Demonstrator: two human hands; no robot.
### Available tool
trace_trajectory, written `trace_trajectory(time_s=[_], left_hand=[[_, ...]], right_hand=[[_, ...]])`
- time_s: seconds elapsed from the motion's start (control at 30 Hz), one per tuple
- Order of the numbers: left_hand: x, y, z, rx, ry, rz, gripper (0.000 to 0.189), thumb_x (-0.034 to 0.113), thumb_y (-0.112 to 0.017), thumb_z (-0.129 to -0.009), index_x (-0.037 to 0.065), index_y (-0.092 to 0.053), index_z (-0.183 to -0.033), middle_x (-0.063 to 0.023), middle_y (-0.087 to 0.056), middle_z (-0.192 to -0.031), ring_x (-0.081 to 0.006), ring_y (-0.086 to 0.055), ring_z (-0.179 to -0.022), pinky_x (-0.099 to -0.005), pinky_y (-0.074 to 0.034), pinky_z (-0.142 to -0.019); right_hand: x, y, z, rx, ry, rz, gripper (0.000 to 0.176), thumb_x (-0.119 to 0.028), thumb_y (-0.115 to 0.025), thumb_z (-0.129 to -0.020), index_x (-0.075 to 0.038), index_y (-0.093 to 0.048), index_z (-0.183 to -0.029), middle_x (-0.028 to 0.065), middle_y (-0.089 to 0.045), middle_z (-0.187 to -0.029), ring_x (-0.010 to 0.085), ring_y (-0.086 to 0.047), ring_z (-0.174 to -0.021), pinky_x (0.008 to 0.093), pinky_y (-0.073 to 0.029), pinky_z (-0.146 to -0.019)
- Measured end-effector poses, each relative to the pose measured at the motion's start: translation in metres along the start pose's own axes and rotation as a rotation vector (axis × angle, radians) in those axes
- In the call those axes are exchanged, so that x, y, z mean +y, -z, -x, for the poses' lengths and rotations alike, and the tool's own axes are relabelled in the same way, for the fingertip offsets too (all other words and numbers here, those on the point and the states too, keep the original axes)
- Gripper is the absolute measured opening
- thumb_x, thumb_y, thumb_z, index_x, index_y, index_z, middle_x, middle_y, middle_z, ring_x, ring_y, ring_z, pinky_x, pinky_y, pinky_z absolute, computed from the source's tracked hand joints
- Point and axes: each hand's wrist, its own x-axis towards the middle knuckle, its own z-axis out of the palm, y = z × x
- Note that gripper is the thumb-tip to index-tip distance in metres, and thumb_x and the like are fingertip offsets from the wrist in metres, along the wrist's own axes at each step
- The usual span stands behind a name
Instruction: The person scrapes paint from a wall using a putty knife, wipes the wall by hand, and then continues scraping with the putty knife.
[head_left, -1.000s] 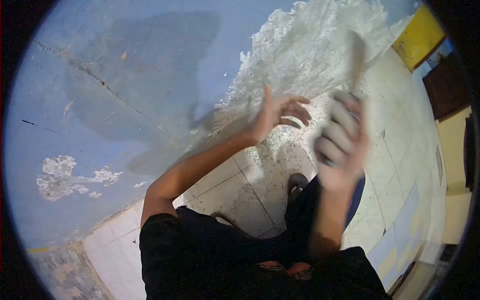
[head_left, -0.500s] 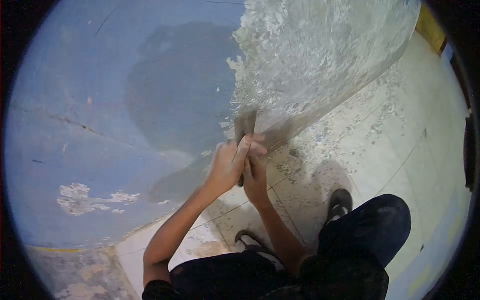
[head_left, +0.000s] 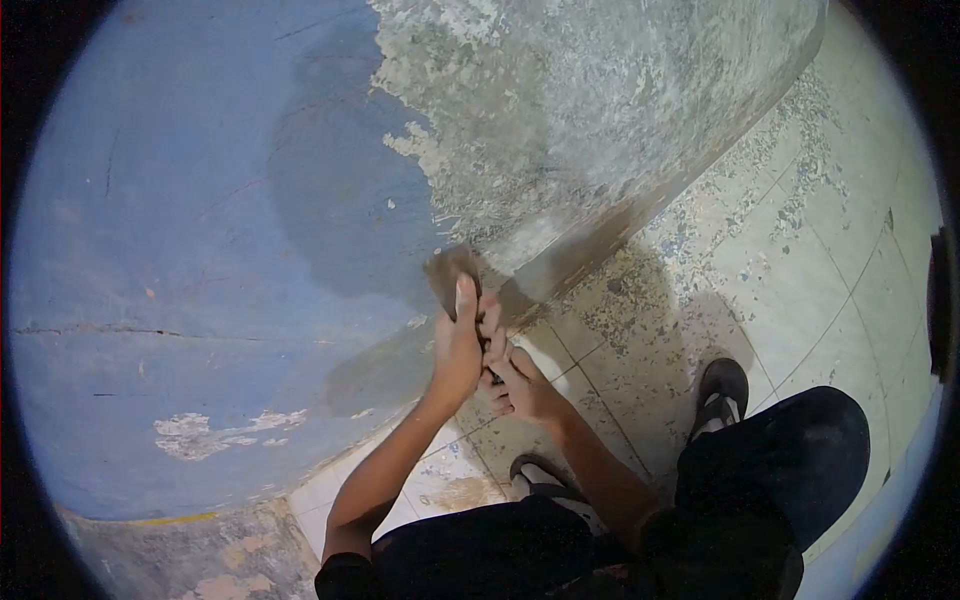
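Observation:
A flat, wide-bladed scraper lies against the wall at the lower edge of the rough bare patch. My left hand is closed round it, thumb along the blade. Just below and to the right, my right hand is closed round the handle's lower end, which the fingers mostly hide. Blue paint covers the wall left of the patch, with a ragged flaking border between them.
Paint flakes are scattered over the tiled floor along the wall's base. My sandalled feet stand on the tiles. A smaller chipped spot shows low on the blue wall.
The scraper and my left hand have shifted slightly left on the wall, and the blade is more tilted. My right hand is lower on the handle. The view has moved too.

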Motion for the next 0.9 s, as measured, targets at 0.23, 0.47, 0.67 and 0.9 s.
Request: trace_trajectory(time_s=[0.23, 0.47, 0.67, 0.9], left_hand=[[-0.004, -0.006, 0.0, -0.007, -0.011, 0.1, 0.05, 0.053, -0.035, -0.091, 0.01, -0.036, -0.067, 0.0032, -0.026, -0.053, -0.0078, -0.026, -0.037, -0.024, -0.021, -0.038], [-0.002, -0.01, -0.002, 0.096, -0.03, 0.089, 0.048, 0.052, -0.038, -0.091, 0.011, -0.032, -0.066, 0.0028, -0.024, -0.051, -0.0089, -0.022, -0.034, -0.026, -0.023, -0.037], [-0.019, -0.008, -0.001, 0.171, -0.099, 0.144, 0.049, 0.05, -0.036, -0.092, 0.01, -0.03, -0.064, 0.0006, -0.025, -0.049, -0.0101, -0.024, -0.033, -0.0264, -0.024, -0.037], [0.003, -0.017, 0.006, 0.203, -0.106, -0.003, 0.046, 0.052, -0.038, -0.091, 0.013, -0.031, -0.067, 0.0024, -0.024, -0.051, -0.0085, -0.024, -0.036, -0.0257, -0.022, -0.035]], right_hand=[[0.007, 0.004, -0.002, 0.195, 0.087, 0.225, 0.035, -0.034, -0.042, -0.094, -0.005, -0.043, -0.076, -0.0022, -0.039, -0.058, 0.0066, -0.036, -0.045, 0.0225, -0.032, -0.042], [-0.007, 0.004, 0.001, 0.146, 0.126, 0.313, 0.036, -0.029, -0.042, -0.094, -0.002, -0.047, -0.071, -0.0002, -0.044, -0.058, 0.0089, -0.042, -0.048, 0.0247, -0.035, -0.044], [-0.01, 0.016, 0.0, 0.064, 0.121, 0.378, 0.032, -0.028, -0.045, -0.094, 0.002, -0.049, -0.083, 0.0006, -0.045, -0.062, 0.0072, -0.042, -0.054, 0.0238, -0.036, -0.048], [-0.02, 0.001, 0.012, 0.061, 0.138, 0.355, 0.028, -0.026, -0.042, -0.095, -0.001, -0.05, -0.084, -0.0005, -0.045, -0.063, 0.0063, -0.042, -0.053, 0.0226, -0.035, -0.047]])
